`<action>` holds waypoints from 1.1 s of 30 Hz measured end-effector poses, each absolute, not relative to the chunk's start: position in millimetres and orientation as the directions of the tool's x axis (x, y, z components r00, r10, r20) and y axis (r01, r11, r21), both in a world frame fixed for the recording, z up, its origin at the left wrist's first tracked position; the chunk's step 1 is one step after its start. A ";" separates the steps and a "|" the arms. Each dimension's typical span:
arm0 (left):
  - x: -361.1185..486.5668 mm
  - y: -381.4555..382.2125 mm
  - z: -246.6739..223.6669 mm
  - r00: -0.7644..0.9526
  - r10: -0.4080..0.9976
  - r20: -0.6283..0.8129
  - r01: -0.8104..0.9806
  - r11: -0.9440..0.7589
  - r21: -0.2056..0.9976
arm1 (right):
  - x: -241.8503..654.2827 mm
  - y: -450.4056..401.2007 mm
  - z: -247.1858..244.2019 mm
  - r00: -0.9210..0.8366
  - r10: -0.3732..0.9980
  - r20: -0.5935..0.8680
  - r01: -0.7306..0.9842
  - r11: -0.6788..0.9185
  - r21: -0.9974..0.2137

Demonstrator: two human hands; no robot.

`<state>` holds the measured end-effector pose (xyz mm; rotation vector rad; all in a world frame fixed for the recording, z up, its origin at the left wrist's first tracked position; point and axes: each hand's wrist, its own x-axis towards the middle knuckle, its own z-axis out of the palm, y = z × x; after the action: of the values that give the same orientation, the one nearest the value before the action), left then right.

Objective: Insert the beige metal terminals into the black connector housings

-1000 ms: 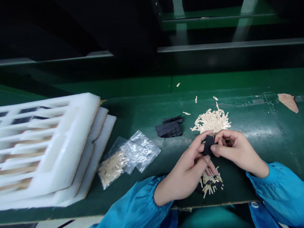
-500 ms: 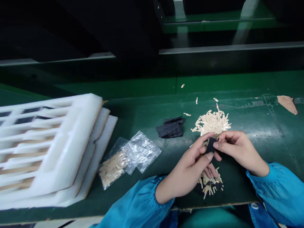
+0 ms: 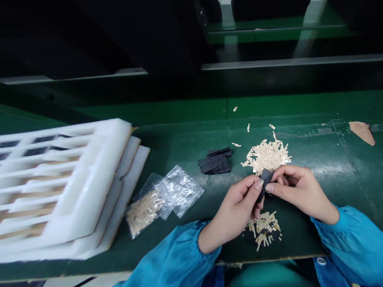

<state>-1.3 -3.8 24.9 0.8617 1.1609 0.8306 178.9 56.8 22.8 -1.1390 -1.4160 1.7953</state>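
A small flat black plate (image 3: 264,185) is held between both hands, tilted on edge above the table. My left hand (image 3: 231,209) is closed, its thumb and fingers pinching the plate from the left. From the right, my right hand (image 3: 302,191) pinches the same plate between thumb and forefinger. Just beyond the hands lies a heap of small cream-coloured strips (image 3: 267,155). A smaller pile of cream strips (image 3: 266,229) lies nearer me, below the fingers. Left of the heap rests a stack of similar black plates (image 3: 214,162).
Clear plastic bags (image 3: 181,190), one holding cream strips (image 3: 145,211), lie left of my arm. White foam trays (image 3: 110,159) with black parts in some slots are stacked at far left. A brown scrap (image 3: 362,132) sits at right on the green table (image 3: 326,159).
The black plate has turned to a more edge-on tilt. My left fingers have drawn in around it, and my right hand grips its right side. The piles look unchanged.
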 end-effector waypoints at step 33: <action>-10.7 1.0 30.0 0.371 0.802 -0.469 -0.286 0.579 0.764 | 193.3 68.2 21.3 -0.504 0.854 -0.132 0.014 -0.145 -0.989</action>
<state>-10.7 1.0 30.0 0.6389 0.9466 0.7618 193.3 68.2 21.3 -1.0003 -1.4959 1.7178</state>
